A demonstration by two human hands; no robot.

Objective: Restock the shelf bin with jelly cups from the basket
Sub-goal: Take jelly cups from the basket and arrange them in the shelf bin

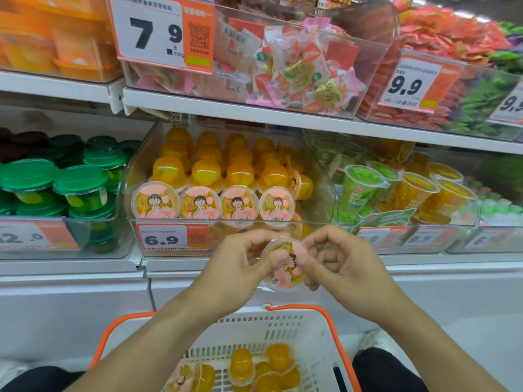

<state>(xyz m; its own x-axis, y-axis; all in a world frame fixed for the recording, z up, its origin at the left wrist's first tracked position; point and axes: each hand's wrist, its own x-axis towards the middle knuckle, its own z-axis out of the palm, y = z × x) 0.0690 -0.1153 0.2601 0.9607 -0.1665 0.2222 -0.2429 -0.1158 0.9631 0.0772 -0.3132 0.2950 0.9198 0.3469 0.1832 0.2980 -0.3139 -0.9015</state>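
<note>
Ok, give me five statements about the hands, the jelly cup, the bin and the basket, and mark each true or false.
1. Both hands hold one jelly cup between them. True: the left hand and right hand both pinch it.
2. The held cup is already inside the shelf bin. False: it is in front of the bin, below its front edge.
3. The basket is empty. False: several yellow jelly cups lie in it.
4. The front row in the bin shows four cups with their lids facing outward. True.
5. The price tag on the bin reads 9.9. False: it reads 6.9.
</note>
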